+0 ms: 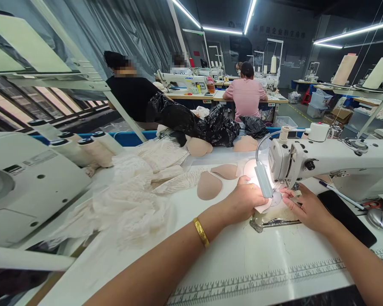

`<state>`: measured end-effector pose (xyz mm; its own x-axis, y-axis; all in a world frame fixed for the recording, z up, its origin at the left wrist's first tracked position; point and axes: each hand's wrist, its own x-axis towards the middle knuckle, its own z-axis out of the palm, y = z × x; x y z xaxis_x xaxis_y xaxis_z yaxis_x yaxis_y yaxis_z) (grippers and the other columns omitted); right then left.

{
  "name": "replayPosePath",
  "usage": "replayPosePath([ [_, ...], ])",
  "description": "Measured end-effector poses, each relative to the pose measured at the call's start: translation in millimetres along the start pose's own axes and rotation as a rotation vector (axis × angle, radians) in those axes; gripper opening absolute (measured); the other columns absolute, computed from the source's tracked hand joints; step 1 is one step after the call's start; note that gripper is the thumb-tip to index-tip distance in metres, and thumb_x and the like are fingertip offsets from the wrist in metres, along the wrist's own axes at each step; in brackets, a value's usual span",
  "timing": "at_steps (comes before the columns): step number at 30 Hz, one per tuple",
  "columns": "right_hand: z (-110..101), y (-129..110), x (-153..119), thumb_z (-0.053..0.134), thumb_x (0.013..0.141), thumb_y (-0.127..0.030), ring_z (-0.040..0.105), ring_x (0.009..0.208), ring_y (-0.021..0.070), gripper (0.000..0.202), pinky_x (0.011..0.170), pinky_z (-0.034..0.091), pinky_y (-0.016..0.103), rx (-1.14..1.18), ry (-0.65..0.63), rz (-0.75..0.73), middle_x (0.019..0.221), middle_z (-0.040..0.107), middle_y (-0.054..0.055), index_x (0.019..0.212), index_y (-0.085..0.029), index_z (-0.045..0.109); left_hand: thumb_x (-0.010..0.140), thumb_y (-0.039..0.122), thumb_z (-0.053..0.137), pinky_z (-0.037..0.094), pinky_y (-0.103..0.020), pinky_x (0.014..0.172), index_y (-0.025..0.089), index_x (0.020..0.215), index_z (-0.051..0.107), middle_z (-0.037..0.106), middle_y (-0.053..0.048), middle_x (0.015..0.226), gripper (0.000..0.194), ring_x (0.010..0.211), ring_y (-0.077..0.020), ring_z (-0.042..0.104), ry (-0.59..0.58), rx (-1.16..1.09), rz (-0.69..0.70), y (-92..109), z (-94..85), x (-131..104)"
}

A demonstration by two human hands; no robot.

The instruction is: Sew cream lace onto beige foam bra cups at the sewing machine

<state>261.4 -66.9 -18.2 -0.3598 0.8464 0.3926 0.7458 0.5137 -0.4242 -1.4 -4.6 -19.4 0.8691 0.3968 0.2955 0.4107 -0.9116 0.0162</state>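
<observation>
Just below the lamp (263,180), at the sewing machine (335,152), holding a pale fabric piece (263,207) in the nearly closed left hand (245,199). Opposite, extending the right hand (311,209), half curled, with a grip too obscured to tell.

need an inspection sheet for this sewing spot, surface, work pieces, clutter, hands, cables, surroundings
Surface: white table, ruler markings near its front edge
Job's things: pale piece at the sewing machine; beige cup pieces to its left
Clutter: pale fabric heaped at left; phone and pen at right
Hands: left hand on the pale piece; right hand beside the needle area, grip unclear
Cables: no cord clearly seen; lamp on flexible neck
Surroundings: people seated beyond, black bags, lit ceiling lights
</observation>
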Motion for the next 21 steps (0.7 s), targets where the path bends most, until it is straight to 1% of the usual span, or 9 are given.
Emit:
replayPosePath([
  [3, 0.1, 0.4, -0.9, 0.042, 0.108, -0.042, 0.067, 0.107, 0.0300, 0.034, 0.090, 0.057, 0.045, 0.013, -0.011, 0.019, 0.112, 0.070, 0.011, 0.116, -0.023, 0.069, 0.078, -0.004, 0.057, 0.025, -0.045, 0.098, 0.023, 0.107, 0.070, 0.076, -0.001, 0.100, 0.042, 0.095, -0.0224, 0.065, 0.002, -0.058, -0.008, -0.7, 1.8, -1.6],
  [6, 0.1, 1.2, -1.5, 0.043, 0.108, -0.042, 0.067, 0.105, 0.0302, 0.034, 0.090, 0.057, 0.046, 0.006, -0.014, 0.013, 0.110, 0.070, 0.012, 0.121, -0.022, 0.067, 0.080, -0.002, 0.058, 0.023, -0.045, 0.098, 0.023, 0.112, 0.068, 0.076, 0.000, 0.096, 0.043, 0.091, -0.0213, 0.066, 0.016, -0.090, -0.012, -0.5, 2.5, -2.7],
  [10, 0.7, 1.7, -1.9, 0.044, 0.107, -0.042, 0.067, 0.101, 0.0308, 0.033, 0.087, 0.058, 0.047, -0.023, -0.016, 0.016, 0.103, 0.069, 0.011, 0.120, -0.023, 0.067, 0.083, -0.001, 0.055, 0.022, -0.047, 0.099, 0.023, 0.114, 0.067, 0.077, -0.002, 0.099, 0.041, 0.090, -0.0221, 0.066, 0.022, -0.102, -0.011, 0.8, 3.3, -3.8],
  [13, 1.6, 2.7, -2.4, 0.044, 0.107, -0.043, 0.067, 0.098, 0.0306, 0.033, 0.083, 0.058, 0.047, -0.049, -0.023, 0.023, 0.103, 0.069, 0.012, 0.114, -0.022, 0.067, 0.087, 0.000, 0.053, 0.024, -0.047, 0.099, 0.022, 0.115, 0.068, 0.078, -0.003, 0.097, 0.039, 0.091, -0.0225, 0.066, 0.036, -0.109, -0.007, 1.7, 2.9, -4.7],
  [15, 2.1, 3.7, -2.8, 0.044, 0.107, -0.043, 0.067, 0.097, 0.0304, 0.032, 0.083, 0.058, 0.047, -0.054, -0.023, 0.003, 0.103, 0.069, 0.012, 0.114, -0.022, 0.067, 0.090, 0.003, 0.054, 0.024, -0.045, 0.099, 0.023, 0.114, 0.068, 0.078, -0.003, 0.096, 0.034, 0.092, -0.0222, 0.067, 0.043, -0.127, -0.005, 2.1, 1.0, -5.5],
  [18, 2.2, 4.5, -3.4, 0.044, 0.107, -0.042, 0.067, 0.094, 0.0290, 0.032, 0.082, 0.058, 0.046, -0.036, -0.026, -0.016, 0.101, 0.068, 0.011, 0.120, -0.022, 0.064, 0.092, 0.004, 0.056, 0.023, -0.043, 0.099, 0.025, 0.105, 0.068, 0.079, 0.001, 0.109, 0.027, 0.094, -0.0195, 0.069, 0.030, -0.168, 0.011, 2.8, -3.6, -6.9],
  [21, 1.5, 3.0, -3.9, 0.044, 0.106, -0.040, 0.066, 0.090, 0.0274, 0.030, 0.078, 0.059, 0.043, -0.008, -0.023, 0.000, 0.098, 0.068, 0.010, 0.120, -0.022, 0.063, 0.090, 0.001, 0.057, 0.022, -0.042, 0.100, 0.025, 0.100, 0.068, 0.077, 0.004, 0.119, 0.028, 0.096, -0.0171, 0.069, 0.012, -0.183, 0.012, 2.8, -5.5, -8.1],
])
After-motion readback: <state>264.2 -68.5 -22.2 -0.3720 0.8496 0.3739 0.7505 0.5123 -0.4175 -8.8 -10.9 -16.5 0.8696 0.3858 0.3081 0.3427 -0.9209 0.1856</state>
